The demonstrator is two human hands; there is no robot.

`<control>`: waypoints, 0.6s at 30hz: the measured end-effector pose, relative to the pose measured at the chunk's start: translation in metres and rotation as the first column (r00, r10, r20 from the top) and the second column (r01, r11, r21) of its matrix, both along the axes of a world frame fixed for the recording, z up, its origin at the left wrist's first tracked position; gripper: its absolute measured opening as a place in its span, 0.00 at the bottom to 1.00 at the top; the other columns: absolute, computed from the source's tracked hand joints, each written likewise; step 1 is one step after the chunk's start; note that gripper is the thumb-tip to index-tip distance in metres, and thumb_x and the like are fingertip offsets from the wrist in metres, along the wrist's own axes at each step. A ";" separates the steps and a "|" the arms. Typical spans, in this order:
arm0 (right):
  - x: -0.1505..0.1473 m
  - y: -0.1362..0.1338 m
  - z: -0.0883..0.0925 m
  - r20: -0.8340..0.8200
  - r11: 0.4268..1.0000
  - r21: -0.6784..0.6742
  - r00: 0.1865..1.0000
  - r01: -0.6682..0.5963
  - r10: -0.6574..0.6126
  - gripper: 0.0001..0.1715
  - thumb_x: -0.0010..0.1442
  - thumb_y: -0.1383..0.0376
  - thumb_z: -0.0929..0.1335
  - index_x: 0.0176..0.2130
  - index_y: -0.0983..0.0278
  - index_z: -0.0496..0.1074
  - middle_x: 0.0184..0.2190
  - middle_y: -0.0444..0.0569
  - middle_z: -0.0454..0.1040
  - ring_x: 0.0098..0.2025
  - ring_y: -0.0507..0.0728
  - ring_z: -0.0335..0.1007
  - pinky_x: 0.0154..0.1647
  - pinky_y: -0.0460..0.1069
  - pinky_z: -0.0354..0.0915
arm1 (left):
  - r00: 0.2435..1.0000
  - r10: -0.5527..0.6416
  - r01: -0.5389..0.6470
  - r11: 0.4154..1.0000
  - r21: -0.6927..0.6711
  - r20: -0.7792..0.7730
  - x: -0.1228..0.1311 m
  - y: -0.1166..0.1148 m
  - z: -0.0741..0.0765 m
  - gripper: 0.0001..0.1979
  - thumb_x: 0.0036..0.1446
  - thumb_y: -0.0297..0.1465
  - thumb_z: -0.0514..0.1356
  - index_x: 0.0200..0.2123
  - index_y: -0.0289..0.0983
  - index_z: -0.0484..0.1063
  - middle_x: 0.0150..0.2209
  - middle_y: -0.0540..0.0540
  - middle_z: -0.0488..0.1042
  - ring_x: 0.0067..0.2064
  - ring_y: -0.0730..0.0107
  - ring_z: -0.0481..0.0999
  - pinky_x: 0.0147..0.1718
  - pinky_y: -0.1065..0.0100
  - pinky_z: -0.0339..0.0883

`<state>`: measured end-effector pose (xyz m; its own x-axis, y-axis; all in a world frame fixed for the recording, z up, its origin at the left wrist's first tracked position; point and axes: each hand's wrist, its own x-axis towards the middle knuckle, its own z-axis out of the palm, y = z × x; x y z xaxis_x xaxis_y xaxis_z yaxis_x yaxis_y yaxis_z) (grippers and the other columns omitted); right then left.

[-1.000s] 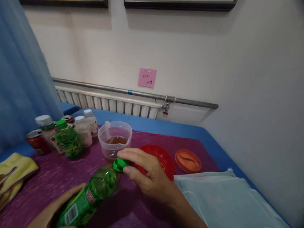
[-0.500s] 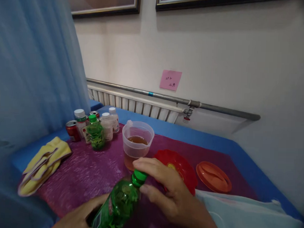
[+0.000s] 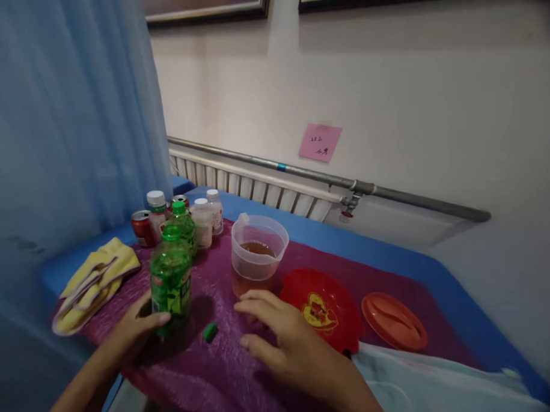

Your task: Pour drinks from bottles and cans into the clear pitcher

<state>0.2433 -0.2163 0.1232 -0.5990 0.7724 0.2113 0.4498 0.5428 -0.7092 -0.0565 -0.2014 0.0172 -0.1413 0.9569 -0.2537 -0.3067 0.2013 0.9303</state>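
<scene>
My left hand [image 3: 138, 330] is wrapped round a green plastic bottle [image 3: 171, 280], which stands nearly upright over the purple sheet, its mouth uncapped. Between my two hands is a small green bottle cap [image 3: 210, 332]; whether it rests on the sheet or is just above it I cannot tell. My right hand [image 3: 288, 338] has its fingers apart and holds nothing. Just beyond its fingertips stands a clear plastic measuring jug [image 3: 258, 259] with brown liquid inside. A red scalloped plate [image 3: 339, 304] with a yellow heart design lies beyond my right hand, partly covered by it.
At the back left stand a second green bottle [image 3: 188, 227], several white-capped bottles [image 3: 215, 215] and red cans [image 3: 143, 228]. A folded yellow cloth [image 3: 98, 278] lies at left. To the right are an orange oval dish [image 3: 395, 321] and a pale blue sheet [image 3: 431, 380].
The green bottle has moved left and been set upright from a tilt. Its cap has come off and left my right hand, which has opened.
</scene>
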 end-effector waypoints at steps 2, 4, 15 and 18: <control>-0.006 0.002 -0.007 0.105 0.998 -0.055 0.994 -0.012 0.018 0.22 0.63 0.68 0.69 0.56 0.59 0.71 0.55 0.50 0.72 0.55 0.56 0.71 0.60 0.52 0.65 | 0.999 0.036 -0.037 0.999 -0.013 -0.004 0.000 0.004 -0.003 0.43 0.23 0.39 0.79 0.48 0.37 0.72 0.42 0.42 0.80 0.50 0.48 0.77 0.41 0.64 0.77; -0.012 0.003 -0.017 0.167 0.998 -0.066 0.986 -0.016 0.027 0.23 0.63 0.68 0.67 0.57 0.60 0.70 0.55 0.51 0.71 0.55 0.58 0.70 0.59 0.53 0.65 | 0.997 0.070 -0.070 0.998 -0.001 -0.023 -0.004 0.006 -0.006 0.42 0.24 0.39 0.78 0.47 0.38 0.72 0.44 0.43 0.79 0.52 0.49 0.76 0.43 0.66 0.77; -0.063 0.012 -0.089 0.371 0.949 0.252 0.924 -0.192 0.089 0.22 0.67 0.68 0.63 0.59 0.60 0.64 0.61 0.54 0.65 0.57 0.62 0.63 0.59 0.59 0.64 | 0.790 0.291 -0.205 0.955 0.215 -0.539 -0.037 0.018 0.038 0.31 0.40 0.45 0.70 0.49 0.45 0.71 0.53 0.48 0.74 0.56 0.50 0.71 0.65 0.49 0.58; -0.069 0.017 -0.100 0.416 0.933 0.291 0.906 -0.212 0.077 0.17 0.67 0.68 0.64 0.55 0.59 0.68 0.57 0.52 0.68 0.52 0.61 0.65 0.55 0.60 0.65 | 0.825 0.268 -0.169 0.957 0.236 -0.497 -0.036 0.026 0.034 0.32 0.42 0.45 0.69 0.52 0.46 0.69 0.53 0.47 0.74 0.54 0.53 0.73 0.61 0.53 0.64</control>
<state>0.1748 -0.1998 0.0236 -0.7840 0.6004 0.1576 0.5518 0.7903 -0.2664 -0.0922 -0.1757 0.0508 -0.4150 0.9059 0.0839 0.2142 0.0077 0.9768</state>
